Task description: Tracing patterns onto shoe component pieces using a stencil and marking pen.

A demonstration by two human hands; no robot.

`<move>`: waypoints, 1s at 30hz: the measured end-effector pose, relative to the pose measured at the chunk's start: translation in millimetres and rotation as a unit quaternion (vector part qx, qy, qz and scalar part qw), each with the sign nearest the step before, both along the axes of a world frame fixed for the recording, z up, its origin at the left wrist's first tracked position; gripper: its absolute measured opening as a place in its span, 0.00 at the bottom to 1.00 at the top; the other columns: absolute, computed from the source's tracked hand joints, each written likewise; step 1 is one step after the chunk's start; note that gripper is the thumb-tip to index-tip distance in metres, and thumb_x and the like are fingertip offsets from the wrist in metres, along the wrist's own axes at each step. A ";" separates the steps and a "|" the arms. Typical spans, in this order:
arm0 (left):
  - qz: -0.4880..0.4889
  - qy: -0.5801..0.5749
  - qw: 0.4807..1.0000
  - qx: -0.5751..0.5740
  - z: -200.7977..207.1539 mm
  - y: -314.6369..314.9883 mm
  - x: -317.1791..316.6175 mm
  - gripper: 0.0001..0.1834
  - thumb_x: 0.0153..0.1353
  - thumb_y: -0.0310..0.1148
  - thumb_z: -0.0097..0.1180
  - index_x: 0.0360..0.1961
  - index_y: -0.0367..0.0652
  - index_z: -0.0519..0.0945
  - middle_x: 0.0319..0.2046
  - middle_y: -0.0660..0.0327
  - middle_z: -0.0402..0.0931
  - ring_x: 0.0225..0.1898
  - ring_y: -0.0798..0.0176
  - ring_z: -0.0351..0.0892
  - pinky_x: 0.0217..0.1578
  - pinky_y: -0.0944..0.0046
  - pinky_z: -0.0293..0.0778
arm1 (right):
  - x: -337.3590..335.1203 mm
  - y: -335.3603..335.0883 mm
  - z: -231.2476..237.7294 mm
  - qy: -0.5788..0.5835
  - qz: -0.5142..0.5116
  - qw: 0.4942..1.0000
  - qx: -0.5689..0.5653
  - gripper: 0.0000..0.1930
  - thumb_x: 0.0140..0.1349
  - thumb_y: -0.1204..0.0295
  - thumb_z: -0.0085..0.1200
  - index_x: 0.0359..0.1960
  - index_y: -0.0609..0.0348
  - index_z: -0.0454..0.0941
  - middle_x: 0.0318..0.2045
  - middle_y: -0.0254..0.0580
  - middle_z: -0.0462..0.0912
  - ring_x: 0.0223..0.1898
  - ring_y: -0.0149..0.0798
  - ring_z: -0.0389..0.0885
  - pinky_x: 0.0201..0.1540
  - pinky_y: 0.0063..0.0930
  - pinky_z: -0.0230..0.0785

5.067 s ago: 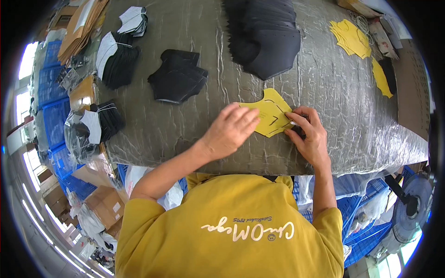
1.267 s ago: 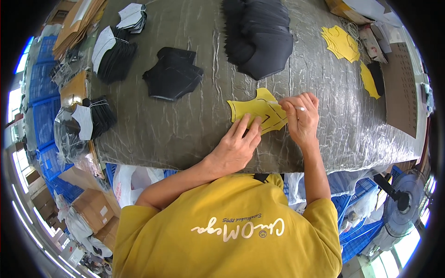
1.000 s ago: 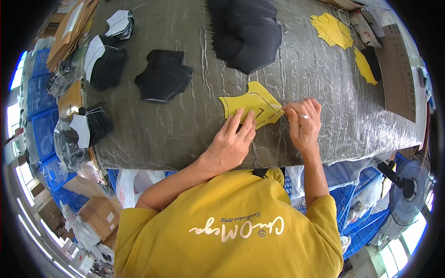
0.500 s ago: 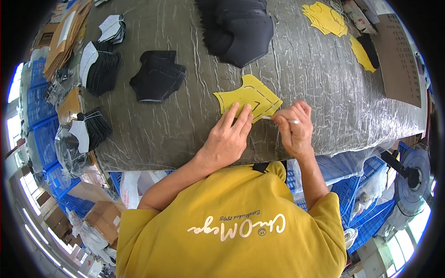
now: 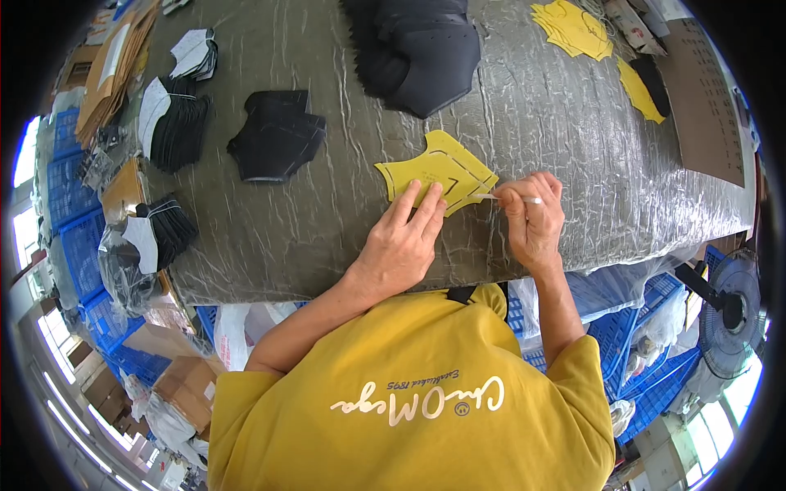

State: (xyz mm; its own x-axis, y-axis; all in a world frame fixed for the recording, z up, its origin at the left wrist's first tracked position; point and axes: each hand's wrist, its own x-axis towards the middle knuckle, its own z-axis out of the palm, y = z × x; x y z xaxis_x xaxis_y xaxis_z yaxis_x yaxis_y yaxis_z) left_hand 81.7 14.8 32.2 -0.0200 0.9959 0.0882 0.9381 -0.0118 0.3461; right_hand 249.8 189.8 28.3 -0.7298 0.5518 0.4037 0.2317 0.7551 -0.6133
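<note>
A yellow pattern template [image 5: 449,168] with slots cut along its edges lies flat on the table in front of me. My left hand [image 5: 399,237] presses on its lower left part, fingers stretched out. My right hand [image 5: 534,219] grips a slim white marking pen [image 5: 530,200], its tip at the template's lower right edge by a slot. Whether a black piece lies under the template I cannot tell. Beyond it sits a large pile of black cut pieces [image 5: 430,69], and left of it a few overlapping black pieces [image 5: 277,135] with pale lines.
Tied bundles of black pieces [image 5: 176,123] stand along the table's left side. More yellow templates [image 5: 571,31] lie at the far right, near a brown cardboard sheet [image 5: 702,102]. Blue crates [image 5: 80,237] and a fan [image 5: 729,311] flank the plastic-covered table [image 5: 606,164].
My right hand has moved slightly right and up with the pen, whose tip has shifted along the template's lower right edge. My left hand stays pressed on the template.
</note>
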 end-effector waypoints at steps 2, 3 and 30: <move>0.000 -0.005 1.000 -0.003 -0.2 0.4 -0.6 0.29 0.56 0.27 0.62 0.61 0.32 0.79 0.68 0.51 0.71 0.69 0.43 0.68 0.61 0.54 0.78 | 2.3 5.5 -1.1 -0.004 -0.017 1.000 -0.008 0.04 0.72 0.74 0.56 0.36 0.53 0.80 0.26 0.29 0.80 0.28 0.38 0.75 0.50 0.37 0.63; 0.002 -0.010 1.000 -0.007 -0.6 0.1 -0.6 0.29 0.56 0.27 0.62 0.61 0.33 0.78 0.68 0.51 0.71 0.69 0.43 0.68 0.61 0.54 0.78 | 2.8 7.4 -1.1 -0.004 -0.019 1.000 -0.008 0.04 0.72 0.74 0.56 0.36 0.53 0.80 0.26 0.29 0.80 0.28 0.38 0.75 0.50 0.37 0.63; -0.027 -0.020 0.999 -0.014 -3.2 -5.0 -6.9 0.28 0.57 0.28 0.57 0.61 0.30 0.75 0.65 0.42 0.70 0.66 0.33 0.66 0.63 0.43 0.71 | -39.3 -12.1 1.8 -0.091 -0.102 0.984 -0.117 0.07 0.67 0.70 0.57 0.43 0.57 0.78 0.42 0.45 0.79 0.48 0.50 0.82 0.47 0.44 0.77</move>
State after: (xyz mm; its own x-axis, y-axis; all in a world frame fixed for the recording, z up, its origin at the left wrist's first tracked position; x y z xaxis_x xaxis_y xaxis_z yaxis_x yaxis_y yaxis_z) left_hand 74.8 9.8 29.0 0.0305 0.9978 0.0596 0.9220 -0.0511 0.3839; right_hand 210.5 177.7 30.1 -0.6421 0.7571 0.1203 0.4869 0.5239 -0.6989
